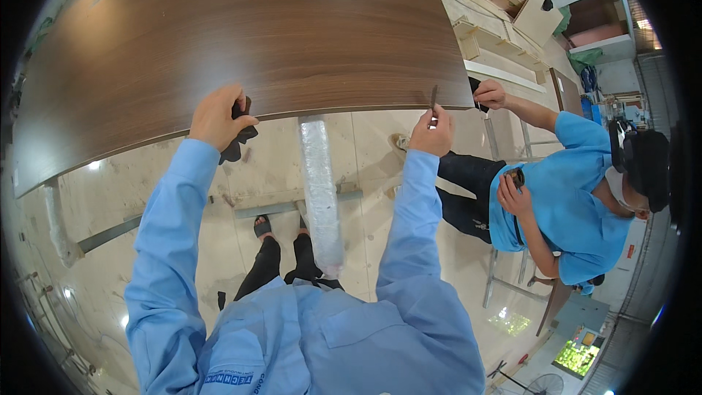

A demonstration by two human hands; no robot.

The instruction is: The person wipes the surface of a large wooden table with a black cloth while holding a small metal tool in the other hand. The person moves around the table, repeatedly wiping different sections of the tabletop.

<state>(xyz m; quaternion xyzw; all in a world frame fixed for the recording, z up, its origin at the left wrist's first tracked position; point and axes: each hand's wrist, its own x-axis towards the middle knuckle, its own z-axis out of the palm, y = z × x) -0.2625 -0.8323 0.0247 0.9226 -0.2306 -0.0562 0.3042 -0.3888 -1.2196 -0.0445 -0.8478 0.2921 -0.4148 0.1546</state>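
A large dark walnut-veneer board (pixel 241 36) lies flat in front of me on a wrapped support (pixel 322 190). My left hand (pixel 218 117) presses a black cloth (pixel 238 135) against the board's near edge. My right hand (pixel 431 133) pinches a thin dark blade-like tool (pixel 433 96) held upright at the same edge, near the right corner. A co-worker in a light blue shirt sits at the right, one hand (pixel 490 93) on the board's corner with a dark object, the other hand (pixel 512 194) against the chest holding a small roll.
Pale wooden parts and boxes (pixel 497 22) are stacked at the back right. A metal frame (pixel 292 206) and a second wrapped leg (pixel 62 227) stand under the board on a glossy pale floor. A stool (pixel 512 278) is beneath the co-worker.
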